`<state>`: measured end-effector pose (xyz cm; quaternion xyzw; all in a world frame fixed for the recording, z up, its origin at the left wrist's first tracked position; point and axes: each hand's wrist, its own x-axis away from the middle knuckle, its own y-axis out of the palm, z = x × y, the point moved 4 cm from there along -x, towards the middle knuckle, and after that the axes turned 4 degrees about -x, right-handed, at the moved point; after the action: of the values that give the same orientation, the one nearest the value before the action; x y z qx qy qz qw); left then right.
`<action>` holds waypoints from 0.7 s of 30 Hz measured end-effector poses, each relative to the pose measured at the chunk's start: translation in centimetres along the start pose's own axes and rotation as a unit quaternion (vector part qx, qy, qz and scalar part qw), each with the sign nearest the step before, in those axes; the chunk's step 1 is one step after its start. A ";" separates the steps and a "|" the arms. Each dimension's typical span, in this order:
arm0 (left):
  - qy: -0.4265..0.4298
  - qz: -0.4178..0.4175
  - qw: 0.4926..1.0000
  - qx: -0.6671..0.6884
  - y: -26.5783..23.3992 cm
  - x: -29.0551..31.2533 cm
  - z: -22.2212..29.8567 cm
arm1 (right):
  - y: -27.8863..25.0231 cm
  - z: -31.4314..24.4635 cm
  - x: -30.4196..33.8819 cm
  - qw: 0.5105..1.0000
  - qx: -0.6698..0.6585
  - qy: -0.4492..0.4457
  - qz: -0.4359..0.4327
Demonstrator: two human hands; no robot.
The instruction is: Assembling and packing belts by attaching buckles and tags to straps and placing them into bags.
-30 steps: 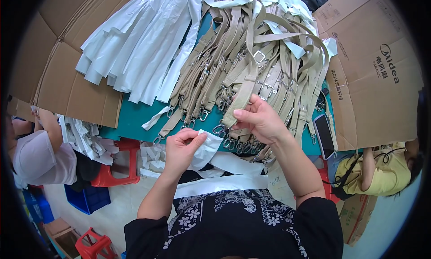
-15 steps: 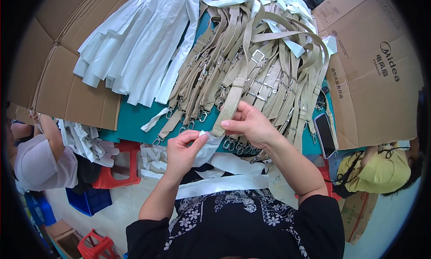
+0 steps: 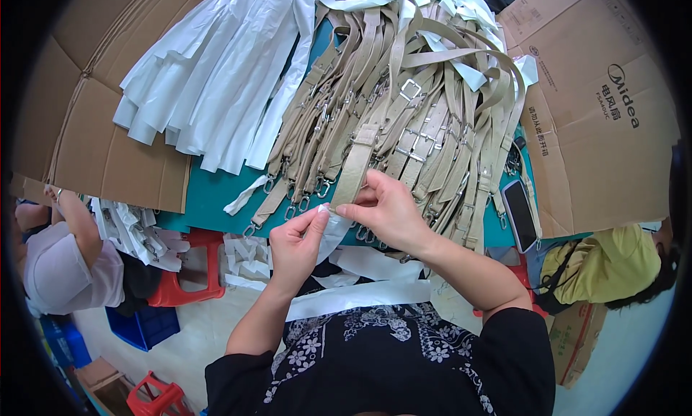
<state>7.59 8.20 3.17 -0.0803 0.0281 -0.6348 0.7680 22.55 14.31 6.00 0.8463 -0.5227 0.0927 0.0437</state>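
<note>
My left hand (image 3: 299,244) pinches the end of a white plastic strip (image 3: 331,236) that hangs down below my fingers. My right hand (image 3: 388,210) grips the near end of a beige strap (image 3: 351,172), its thumb close to my left fingertips. From my hands the strap runs up into a large heap of beige straps (image 3: 432,117) with silver buckles and clips. Metal snap hooks (image 3: 303,202) hang at the heap's near edge. Where the strap and strip meet is partly hidden by my fingers.
White plastic strips (image 3: 216,77) lie at the far left of the green table (image 3: 209,196). Upright cardboard (image 3: 130,127) flanks the left, and a cardboard box (image 3: 591,120) the right. A phone (image 3: 519,214) rests near the right edge. People sit on both sides; red stools (image 3: 205,272) stand below.
My right hand has moved slightly left and down with the strap's end, closing the gap to my left fingertips. My left hand stays nearly in place, still pinching the white strip.
</note>
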 end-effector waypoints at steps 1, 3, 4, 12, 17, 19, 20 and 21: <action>-0.005 0.004 1.000 -0.005 0.1 0.0 -0.1 | 0.0 0.3 0.0 1.000 -0.011 -0.015 0.019; 0.016 0.020 1.000 -0.013 0.4 0.0 0.0 | -0.2 0.7 -0.1 0.999 -0.022 -0.030 0.040; 0.035 0.038 0.998 -0.021 0.5 0.0 0.1 | -0.3 1.0 -0.2 0.998 -0.044 0.003 0.041; 0.080 0.036 0.996 -0.013 1.4 -0.1 0.0 | -0.5 1.5 -0.5 0.998 -0.018 0.064 -0.012; 0.003 -0.053 0.991 0.125 0.6 -0.7 -1.3 | -0.2 3.9 0.5 0.947 -0.200 0.240 -0.081; -0.029 -0.069 0.993 0.090 -0.5 -0.7 -1.7 | -0.5 3.5 0.0 0.953 -0.200 0.206 -0.100; -0.029 -0.064 0.994 0.088 -1.3 -0.7 -1.9 | -1.2 3.2 -0.8 0.931 -0.277 0.221 -0.086; -0.035 -0.068 0.995 0.058 -2.0 -0.6 -2.0 | -1.8 3.1 -1.8 0.903 -0.352 0.235 -0.072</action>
<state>5.27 8.24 1.46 -0.0593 -0.0413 -0.6829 0.7270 23.76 16.16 2.65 0.7652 -0.4333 0.0952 0.4666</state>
